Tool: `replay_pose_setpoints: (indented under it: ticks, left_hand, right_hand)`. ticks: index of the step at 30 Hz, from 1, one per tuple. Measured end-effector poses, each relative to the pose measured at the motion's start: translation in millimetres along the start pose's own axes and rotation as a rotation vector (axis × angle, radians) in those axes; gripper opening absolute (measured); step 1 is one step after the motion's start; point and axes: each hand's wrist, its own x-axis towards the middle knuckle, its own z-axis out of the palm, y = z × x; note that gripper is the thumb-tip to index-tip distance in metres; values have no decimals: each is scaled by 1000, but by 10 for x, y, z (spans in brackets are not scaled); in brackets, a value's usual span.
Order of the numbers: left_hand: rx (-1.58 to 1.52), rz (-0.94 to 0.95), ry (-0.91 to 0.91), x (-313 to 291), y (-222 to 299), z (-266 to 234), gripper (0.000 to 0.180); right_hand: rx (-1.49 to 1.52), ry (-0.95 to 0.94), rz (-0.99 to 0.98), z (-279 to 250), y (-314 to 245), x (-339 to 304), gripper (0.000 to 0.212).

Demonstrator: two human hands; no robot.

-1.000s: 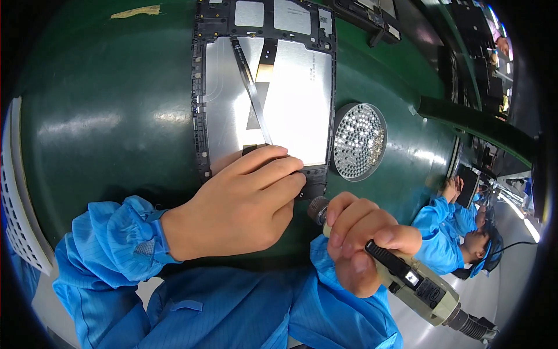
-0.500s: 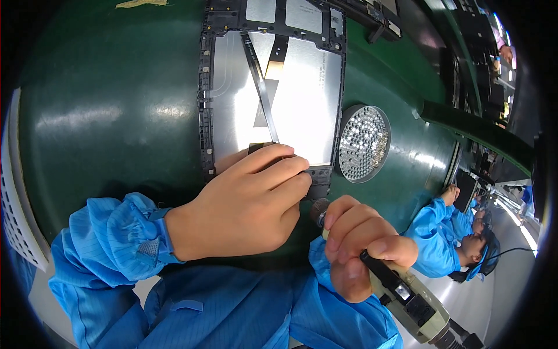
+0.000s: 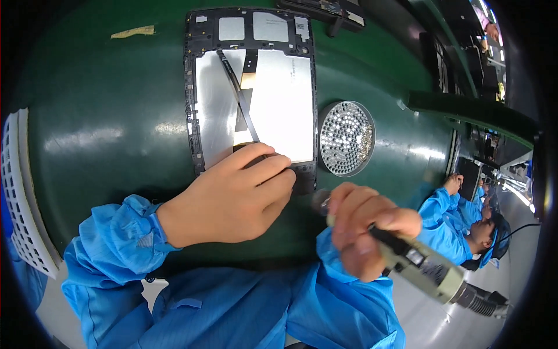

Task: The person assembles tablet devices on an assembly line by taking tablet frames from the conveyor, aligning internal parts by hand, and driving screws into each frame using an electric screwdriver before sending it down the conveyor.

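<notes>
Item: device panel [image 3: 285,110], silver-backed, black-framed, on the green worktop [image 3: 110,93], ahead of and under the left hand [image 3: 235,195]. That hand: fingers close together over the near end; grip underneath hidden from me.
Item: powered screwdriver [image 3: 427,270], right hand [image 3: 372,227] wrapped round it.
Item: dish [image 3: 370,157] of small metal pieces, ahead of the right hand.
Status: ribbon cable [image 3: 246,107] laid across the panel; driver nose blurred, seemingly off it; near-end work appears unfinished.

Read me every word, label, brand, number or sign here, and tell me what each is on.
None can be read:
Power tool in the right hand: label blurred.
Silver panel: print at upper right, too small.
Dark strip across it: tiny marks, too small.
Pale patch above: too small.
</notes>
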Motion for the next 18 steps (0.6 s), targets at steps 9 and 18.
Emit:
replay_pose_setpoints:
  ticks: [9, 18]
  left_hand:
    - [16, 72, -17, 50, -15, -41, 19]
    - [8, 55, -32, 132, 33, -43, 23]
  right_hand:
    - [-151, 139, -144, -840, -77, 75, 33]
    - [-147, 384, -138, -1120, 44, -5, 31]
